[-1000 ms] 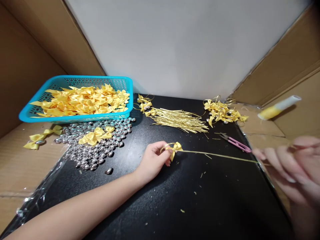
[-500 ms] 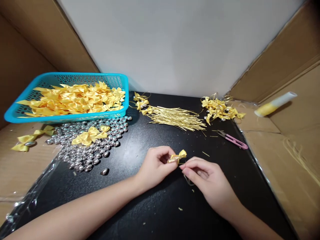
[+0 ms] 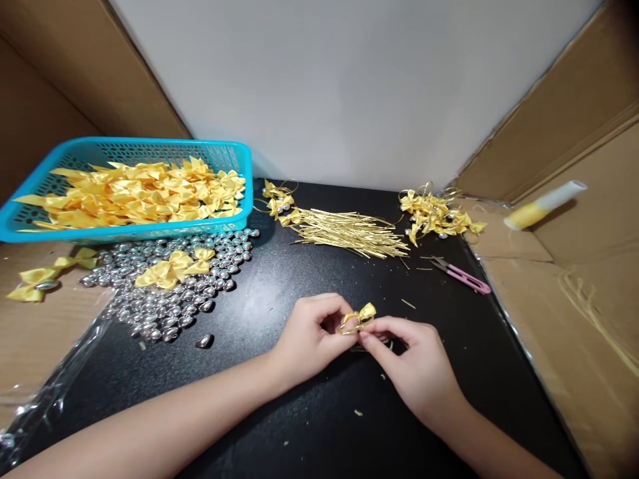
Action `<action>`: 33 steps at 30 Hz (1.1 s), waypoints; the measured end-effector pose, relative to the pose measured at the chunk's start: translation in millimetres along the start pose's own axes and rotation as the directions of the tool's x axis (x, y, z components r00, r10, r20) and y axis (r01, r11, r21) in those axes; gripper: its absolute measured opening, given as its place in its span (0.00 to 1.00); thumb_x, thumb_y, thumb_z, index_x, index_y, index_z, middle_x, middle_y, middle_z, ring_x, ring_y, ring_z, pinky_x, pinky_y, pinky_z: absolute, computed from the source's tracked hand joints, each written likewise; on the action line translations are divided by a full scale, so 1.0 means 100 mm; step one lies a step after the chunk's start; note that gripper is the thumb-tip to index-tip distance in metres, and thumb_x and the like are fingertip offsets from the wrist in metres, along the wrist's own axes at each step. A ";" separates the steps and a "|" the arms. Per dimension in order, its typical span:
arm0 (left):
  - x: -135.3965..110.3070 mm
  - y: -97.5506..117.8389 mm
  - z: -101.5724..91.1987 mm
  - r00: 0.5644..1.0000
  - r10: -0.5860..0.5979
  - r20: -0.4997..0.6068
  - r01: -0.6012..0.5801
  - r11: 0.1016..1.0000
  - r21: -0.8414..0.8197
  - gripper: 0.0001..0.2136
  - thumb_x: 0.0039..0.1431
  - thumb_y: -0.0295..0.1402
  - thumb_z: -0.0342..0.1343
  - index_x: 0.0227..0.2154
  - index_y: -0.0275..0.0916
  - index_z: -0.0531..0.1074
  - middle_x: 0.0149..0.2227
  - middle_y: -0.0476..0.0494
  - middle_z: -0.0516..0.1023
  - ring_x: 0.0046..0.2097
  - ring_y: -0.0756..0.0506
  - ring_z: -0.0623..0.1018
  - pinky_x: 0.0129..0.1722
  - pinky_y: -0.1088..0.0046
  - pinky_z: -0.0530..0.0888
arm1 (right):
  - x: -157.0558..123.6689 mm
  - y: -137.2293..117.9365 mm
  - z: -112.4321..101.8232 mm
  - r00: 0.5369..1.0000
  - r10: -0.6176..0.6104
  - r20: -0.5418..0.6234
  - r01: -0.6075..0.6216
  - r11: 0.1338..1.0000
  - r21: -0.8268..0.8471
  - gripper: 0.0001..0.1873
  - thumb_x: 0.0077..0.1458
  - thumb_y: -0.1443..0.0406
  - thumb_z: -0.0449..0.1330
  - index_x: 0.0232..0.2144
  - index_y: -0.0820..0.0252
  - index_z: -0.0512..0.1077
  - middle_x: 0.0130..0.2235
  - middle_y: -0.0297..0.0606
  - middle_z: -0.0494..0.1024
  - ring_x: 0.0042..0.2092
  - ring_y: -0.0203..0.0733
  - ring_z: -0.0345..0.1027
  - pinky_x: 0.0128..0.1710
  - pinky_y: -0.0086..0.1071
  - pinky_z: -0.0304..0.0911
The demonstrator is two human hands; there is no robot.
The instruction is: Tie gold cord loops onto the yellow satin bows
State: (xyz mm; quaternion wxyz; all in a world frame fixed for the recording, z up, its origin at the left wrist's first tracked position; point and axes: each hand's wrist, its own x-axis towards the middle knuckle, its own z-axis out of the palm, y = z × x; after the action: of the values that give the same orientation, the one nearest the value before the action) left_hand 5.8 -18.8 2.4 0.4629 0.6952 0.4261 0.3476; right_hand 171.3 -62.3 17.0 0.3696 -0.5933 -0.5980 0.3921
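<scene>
Over the black table, my left hand (image 3: 319,329) pinches a yellow ribbon bow (image 3: 367,311) between thumb and fingers. Close against it, my right hand (image 3: 412,349) is closed on a thin gold cord (image 3: 353,328), which crosses in front of the bow. The two sets of fingertips nearly meet. Most of the cord is hidden behind the fingers, and I cannot make out whether a bead sits on the bow.
A blue basket (image 3: 248,179) of yellow bows stands back left, with silver beads (image 3: 170,313) before it. Gold cord pieces (image 3: 349,233) lie at the back, finished bow clusters (image 3: 436,216) to their right. Pink thread snips (image 3: 464,276) and a tube (image 3: 544,205) are at right.
My right hand has moved left, up to the bow, bringing the cord across its front. My left hand stays nearly in place. The whole view has shifted slightly.
</scene>
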 end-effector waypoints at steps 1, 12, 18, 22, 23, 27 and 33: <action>0.00 0.00 0.00 1.000 0.016 0.001 -0.016 1.000 0.002 0.07 0.53 0.29 0.60 0.21 0.36 0.73 0.21 0.48 0.74 0.24 0.52 0.69 0.24 0.78 0.64 | 0.00 0.01 0.00 1.000 0.010 -0.008 -0.010 1.000 0.009 0.07 0.52 0.65 0.62 0.27 0.57 0.80 0.29 0.37 0.83 0.30 0.42 0.77 0.32 0.32 0.72; 0.01 0.01 0.01 0.984 -0.154 0.087 0.171 0.954 -0.247 0.09 0.55 0.32 0.60 0.36 0.35 0.81 0.33 0.39 0.83 0.32 0.45 0.80 0.31 0.73 0.74 | 0.01 0.04 0.05 0.990 0.081 -0.116 -0.061 0.984 0.166 0.07 0.51 0.63 0.63 0.26 0.60 0.78 0.26 0.38 0.81 0.28 0.41 0.75 0.30 0.32 0.72; 0.02 0.00 -0.02 0.974 -0.142 0.175 0.206 0.874 -0.440 0.12 0.56 0.38 0.60 0.35 0.33 0.79 0.32 0.41 0.79 0.31 0.48 0.76 0.32 0.74 0.73 | 0.00 0.06 0.09 0.984 0.088 -0.152 -0.057 0.978 0.200 0.06 0.53 0.63 0.63 0.27 0.59 0.78 0.27 0.37 0.81 0.30 0.42 0.76 0.32 0.32 0.72; 0.04 0.02 -0.01 0.956 -0.210 0.203 0.285 0.816 -0.502 0.15 0.57 0.43 0.58 0.31 0.33 0.78 0.29 0.44 0.77 0.31 0.49 0.74 0.33 0.75 0.72 | 0.00 0.08 0.10 0.984 0.057 -0.171 -0.028 0.986 0.166 0.06 0.53 0.64 0.63 0.25 0.58 0.77 0.27 0.37 0.81 0.29 0.42 0.76 0.33 0.33 0.72; 0.04 0.03 0.00 0.951 -0.236 0.200 0.306 0.814 -0.493 0.13 0.56 0.41 0.60 0.29 0.34 0.77 0.28 0.45 0.77 0.30 0.50 0.73 0.32 0.75 0.71 | 0.00 0.08 0.10 0.983 0.043 -0.176 -0.016 0.989 0.148 0.06 0.52 0.64 0.63 0.25 0.58 0.77 0.27 0.37 0.81 0.29 0.42 0.76 0.33 0.33 0.72; 0.05 0.02 0.03 0.936 -0.288 0.204 0.352 0.805 -0.477 0.09 0.52 0.36 0.63 0.27 0.34 0.75 0.27 0.47 0.77 0.28 0.52 0.72 0.30 0.77 0.69 | -0.01 0.09 0.10 0.982 -0.033 -0.188 0.048 0.996 0.079 0.05 0.53 0.65 0.64 0.26 0.58 0.77 0.28 0.37 0.81 0.30 0.42 0.76 0.33 0.33 0.71; 0.03 0.00 0.02 0.952 -0.258 0.166 0.304 0.860 -0.410 0.09 0.59 0.36 0.58 0.28 0.35 0.72 0.25 0.49 0.73 0.28 0.51 0.71 0.30 0.77 0.69 | 0.02 0.03 -0.02 0.951 -0.237 -0.197 0.221 0.970 -0.098 0.05 0.55 0.69 0.61 0.35 0.57 0.77 0.31 0.37 0.80 0.33 0.39 0.74 0.36 0.32 0.69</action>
State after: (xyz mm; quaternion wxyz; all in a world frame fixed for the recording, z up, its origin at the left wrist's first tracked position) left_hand 9.1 -17.0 1.8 0.6724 0.5233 0.4106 0.3246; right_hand 174.1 -60.2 14.6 0.4507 -0.5709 -0.6352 0.2600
